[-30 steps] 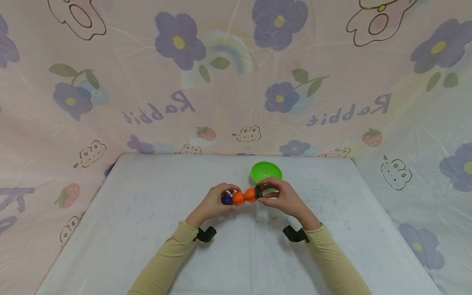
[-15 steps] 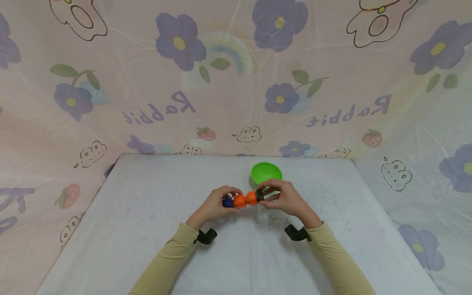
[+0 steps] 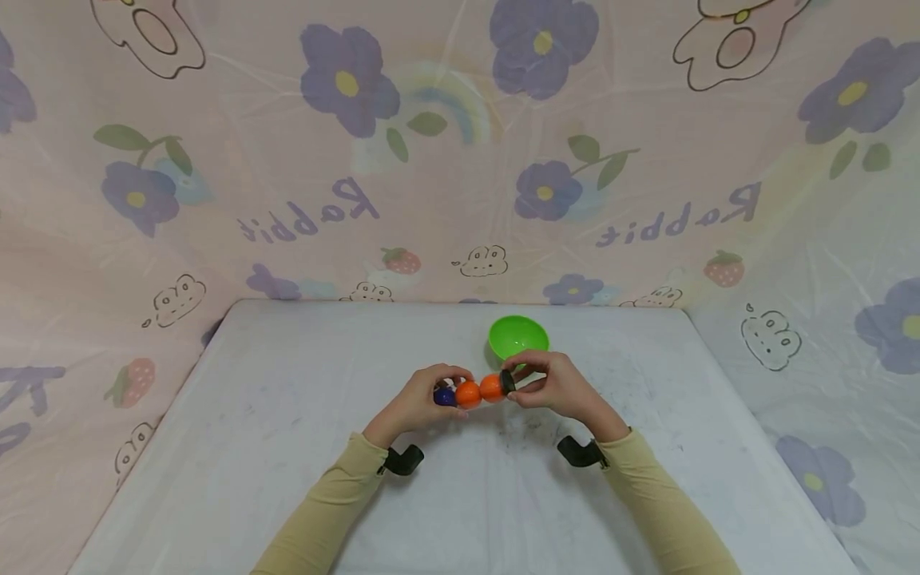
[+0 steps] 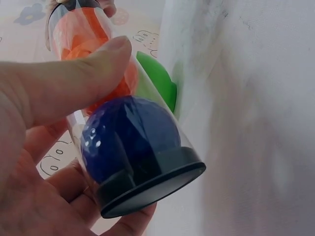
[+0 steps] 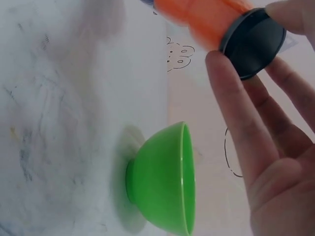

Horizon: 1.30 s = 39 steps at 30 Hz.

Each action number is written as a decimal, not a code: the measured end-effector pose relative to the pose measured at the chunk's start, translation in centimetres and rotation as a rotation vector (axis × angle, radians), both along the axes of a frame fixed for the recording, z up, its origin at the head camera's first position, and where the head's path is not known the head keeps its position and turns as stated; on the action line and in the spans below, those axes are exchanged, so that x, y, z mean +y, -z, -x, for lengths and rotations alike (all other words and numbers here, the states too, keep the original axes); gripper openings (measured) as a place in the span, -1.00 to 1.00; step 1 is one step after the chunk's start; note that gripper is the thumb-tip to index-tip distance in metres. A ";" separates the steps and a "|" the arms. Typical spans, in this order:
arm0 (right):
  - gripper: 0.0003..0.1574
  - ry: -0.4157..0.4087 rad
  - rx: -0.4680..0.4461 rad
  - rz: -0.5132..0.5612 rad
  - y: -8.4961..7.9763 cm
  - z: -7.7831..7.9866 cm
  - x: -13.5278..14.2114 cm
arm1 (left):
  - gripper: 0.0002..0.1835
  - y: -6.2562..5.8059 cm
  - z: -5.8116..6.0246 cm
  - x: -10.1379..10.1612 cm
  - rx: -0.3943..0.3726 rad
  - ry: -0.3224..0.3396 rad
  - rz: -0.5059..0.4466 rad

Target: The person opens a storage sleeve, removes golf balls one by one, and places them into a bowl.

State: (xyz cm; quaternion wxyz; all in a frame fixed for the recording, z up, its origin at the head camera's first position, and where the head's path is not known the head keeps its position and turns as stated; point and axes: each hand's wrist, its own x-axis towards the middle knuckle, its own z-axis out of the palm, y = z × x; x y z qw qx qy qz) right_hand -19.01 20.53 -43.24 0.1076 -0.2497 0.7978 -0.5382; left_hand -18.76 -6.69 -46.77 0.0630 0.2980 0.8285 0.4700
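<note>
A clear plastic tube lies roughly level between my hands, held above the table. Inside it are a dimpled blue golf ball and two orange balls. My left hand grips the tube around the blue-ball end, the thumb across its side. That end bears a black cap. With thumb and fingertips, my right hand pinches another black cap at the opposite end. This cap sits on the tube's end; how tightly cannot be told.
A green bowl stands upright on the white table, just behind my right hand. Beyond the table's far edge hangs a printed curtain, which also runs along both sides. A black wrist mount sits below each hand.
Both hands have come down slightly toward me with the tube and shifted a touch to the right. Their hold on it looks the same, and the bowl stays put.
</note>
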 end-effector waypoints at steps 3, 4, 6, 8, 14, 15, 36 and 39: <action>-0.50 -0.035 -0.017 0.016 0.0 0.0 0.2 | -0.43 0.1 0.0 -0.2 -0.009 0.000 0.002; -0.51 -0.051 -0.020 0.020 0.0 0.0 0.3 | -0.43 0.1 0.0 -0.3 -0.014 0.000 0.006; -0.52 -0.076 -0.028 0.027 0.0 0.1 0.4 | -0.43 0.2 -0.1 -0.5 -0.019 0.001 0.012; -0.52 -0.093 -0.031 0.035 0.1 0.1 0.4 | -0.42 0.3 -0.1 -0.6 -0.026 0.001 0.009; -0.49 -0.087 -0.065 0.071 0.3 0.1 0.3 | -0.43 0.6 -0.1 -0.9 -0.029 -0.006 -0.017; -0.49 -0.082 -0.073 0.075 0.4 0.1 0.3 | -0.43 0.6 -0.1 -0.9 -0.029 -0.007 -0.023; -0.41 -0.071 -0.093 0.184 0.9 0.1 0.2 | -0.45 -0.4 -0.2 -1.7 -0.042 -0.073 -0.062; -0.43 -0.071 -0.087 0.193 1.1 0.1 0.2 | -0.45 -0.6 -0.1 -1.8 -0.055 -0.086 -0.067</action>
